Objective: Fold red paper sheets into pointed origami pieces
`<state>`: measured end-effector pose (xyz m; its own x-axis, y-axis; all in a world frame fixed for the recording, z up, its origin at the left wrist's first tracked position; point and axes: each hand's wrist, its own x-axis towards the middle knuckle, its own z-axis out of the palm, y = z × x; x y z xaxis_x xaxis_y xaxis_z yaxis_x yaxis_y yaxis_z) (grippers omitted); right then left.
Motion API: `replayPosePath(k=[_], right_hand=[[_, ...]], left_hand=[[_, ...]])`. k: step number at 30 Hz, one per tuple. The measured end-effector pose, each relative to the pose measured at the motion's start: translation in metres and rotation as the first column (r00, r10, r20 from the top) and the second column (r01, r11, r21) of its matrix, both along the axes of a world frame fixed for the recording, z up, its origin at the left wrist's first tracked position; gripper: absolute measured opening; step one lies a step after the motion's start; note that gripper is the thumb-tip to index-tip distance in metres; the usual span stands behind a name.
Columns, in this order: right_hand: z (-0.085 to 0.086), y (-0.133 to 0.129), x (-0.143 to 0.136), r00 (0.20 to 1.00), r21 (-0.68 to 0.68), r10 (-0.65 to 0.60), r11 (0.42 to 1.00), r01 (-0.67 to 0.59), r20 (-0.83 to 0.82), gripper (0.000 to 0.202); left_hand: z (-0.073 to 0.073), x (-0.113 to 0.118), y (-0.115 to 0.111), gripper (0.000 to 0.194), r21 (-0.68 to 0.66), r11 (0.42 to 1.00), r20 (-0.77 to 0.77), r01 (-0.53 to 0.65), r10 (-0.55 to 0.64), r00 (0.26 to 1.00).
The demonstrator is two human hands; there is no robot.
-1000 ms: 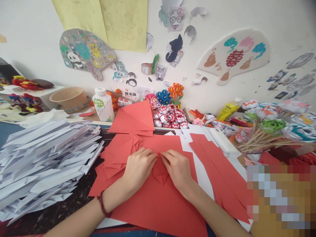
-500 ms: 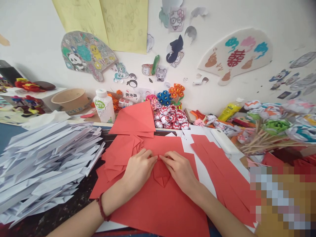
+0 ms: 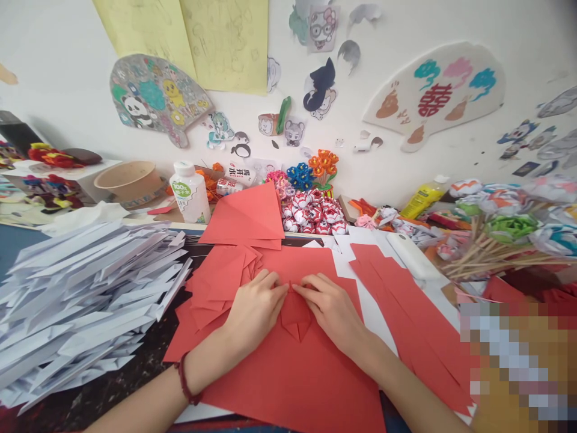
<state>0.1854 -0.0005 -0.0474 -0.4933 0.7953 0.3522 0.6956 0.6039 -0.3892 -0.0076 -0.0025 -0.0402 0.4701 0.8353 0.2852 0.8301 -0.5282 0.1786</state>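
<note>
A small folded piece of red paper (image 3: 296, 319) lies over a large red sheet (image 3: 288, 385) in the middle of the table. My left hand (image 3: 259, 304) pinches the folded paper's upper tip from the left, thumb against the fingers. From the right, my right hand (image 3: 331, 310) pinches the same tip, and the fingertips of both hands almost meet there. The folded paper's lower end points toward me and shows a centre crease. Left of my hands, several red paper squares (image 3: 219, 276) overlap. Part of the folded paper is hidden by my fingers.
Folded white paper strips (image 3: 85, 307) form a big heap at the left. Red strips (image 3: 406, 319) lie at the right, near paper flowers on sticks (image 3: 509, 228). Behind stand a white bottle (image 3: 189, 192), red squares (image 3: 246, 216) and red-and-white paper pieces (image 3: 313, 213).
Both hands keep their pinch on the folded paper's tip, with barely any finger movement. The view has shifted very slightly.
</note>
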Motion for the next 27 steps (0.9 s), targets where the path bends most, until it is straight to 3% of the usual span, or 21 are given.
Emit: replayPosePath(k=[15, 27], right_hand=[[0.0000, 0.0025, 0.0031, 0.998, 0.017, 0.067, 0.998, -0.067, -0.006, 0.035], [-0.0033, 0.0047, 0.0048, 0.991, 0.102, 0.117, 0.987, -0.123, 0.066, 0.037]], left_hand=[[0.0020, 0.0002, 0.0025, 0.025, 0.006, 1.000, -0.036, 0.030, -0.030, 0.999], [0.0058, -0.0024, 0.0047, 0.021, 0.090, 0.979, -0.166, 0.182, -0.166, 0.972]])
